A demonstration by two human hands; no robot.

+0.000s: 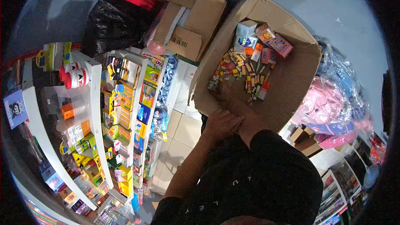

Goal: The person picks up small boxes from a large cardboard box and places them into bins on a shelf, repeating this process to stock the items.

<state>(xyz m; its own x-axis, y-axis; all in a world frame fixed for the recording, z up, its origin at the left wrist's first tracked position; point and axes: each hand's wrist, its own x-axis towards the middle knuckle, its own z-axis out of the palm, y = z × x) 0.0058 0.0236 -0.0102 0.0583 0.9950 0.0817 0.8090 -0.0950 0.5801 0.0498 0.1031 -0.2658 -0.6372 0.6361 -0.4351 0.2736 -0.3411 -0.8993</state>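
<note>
A large open cardboard box (pixel 291 79) lies in front of me, its bottom strewn with several small colourful packets (pixel 246 68) and a few bigger cartons at its far end. My left hand (pixel 223 123) rests on the box's near rim with its fingers curled over the edge. My right hand (pixel 229 96) reaches inside the box, next to the nearest packets. It is in shadow, so its fingers and anything in them are hard to make out. My black sleeves and shirt fill the bottom of the view.
White shelves (pixel 98 112) packed with small boxed goods stand at the left. A second cardboard box (pixel 189 21) and a black plastic bag (pixel 110 23) lie beyond. Pink and blue bundles in clear plastic (pixel 329 100) sit at the right. Tiled floor (pixel 183 129) shows between.
</note>
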